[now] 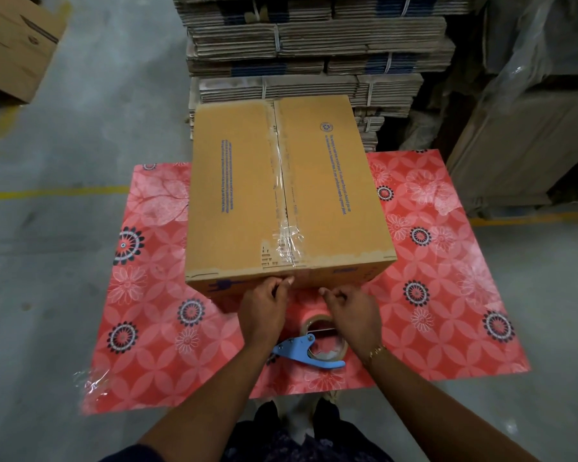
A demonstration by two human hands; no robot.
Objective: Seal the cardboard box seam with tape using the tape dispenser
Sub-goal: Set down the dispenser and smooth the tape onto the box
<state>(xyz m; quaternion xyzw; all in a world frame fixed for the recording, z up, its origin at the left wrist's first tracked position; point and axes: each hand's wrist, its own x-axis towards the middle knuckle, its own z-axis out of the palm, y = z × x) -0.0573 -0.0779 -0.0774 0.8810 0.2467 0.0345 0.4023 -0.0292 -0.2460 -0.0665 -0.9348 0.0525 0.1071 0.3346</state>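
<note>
A closed brown cardboard box (317,195) stands on a red floral sheet (154,315). Clear tape (282,195) runs along its top centre seam and wrinkles near the front edge. My left hand (264,311) rests against the box's near face, fingertips pressed on the front edge where the tape comes over. My right hand (352,313) hovers just right of it with bent fingers close to the near face; whether it pinches anything is hidden. The blue tape dispenser (306,350) with its roll lies flat on the sheet between my wrists, held by neither hand.
Bundled stacks of flat cardboard (314,55) rise right behind the box. Wrapped cartons (528,135) stand at the right, another box (14,45) sits on the floor at far left. Grey concrete floor with yellow lines (54,194) surrounds the sheet.
</note>
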